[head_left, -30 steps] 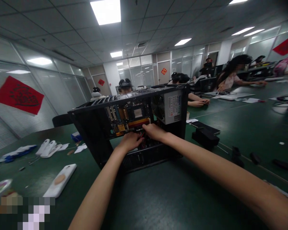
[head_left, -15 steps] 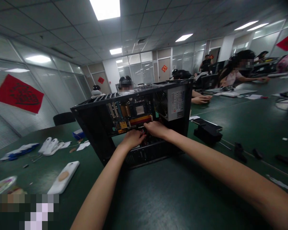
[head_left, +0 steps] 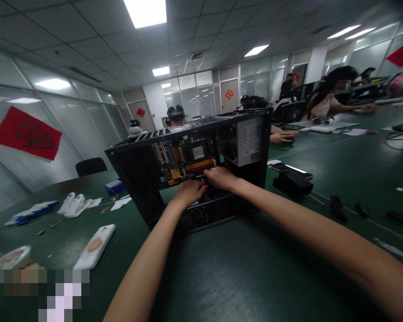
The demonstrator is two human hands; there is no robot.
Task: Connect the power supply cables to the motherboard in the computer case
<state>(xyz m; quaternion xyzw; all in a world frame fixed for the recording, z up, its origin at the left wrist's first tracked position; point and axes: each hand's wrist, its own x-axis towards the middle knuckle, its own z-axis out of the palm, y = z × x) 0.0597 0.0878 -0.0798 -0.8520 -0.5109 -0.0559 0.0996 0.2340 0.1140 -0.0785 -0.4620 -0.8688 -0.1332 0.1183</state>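
Observation:
An open black computer case [head_left: 130, 179] stands on the table before me, its inside facing me. The motherboard [head_left: 174, 154] carries a silver square [head_left: 198, 152], a bare processor or its socket, and orange and red memory slots [head_left: 199, 167]. At the upper right sits a grey power supply [head_left: 250, 143] beside a round fan [head_left: 230, 142]. Just below the memory slots, my left hand [head_left: 190, 192] and my right hand [head_left: 221, 179] almost meet, both with fingers closed around thin red and white wires [head_left: 205, 182]. My fingers partly hide the wires' ends.
A white phone [head_left: 96, 246], white slippers-like objects [head_left: 74, 204] and a blue box [head_left: 114, 187] lie on the green table [head_left: 215, 273] to the left. Right of the case are a black box-like object [head_left: 292, 184] and small black parts [head_left: 337, 208]. A co-worker's hand [head_left: 284, 136] rests behind.
The case and both hands appear slightly farther right in view, along with nearby table things, as the camera shifts. My hands stay at the same wires.

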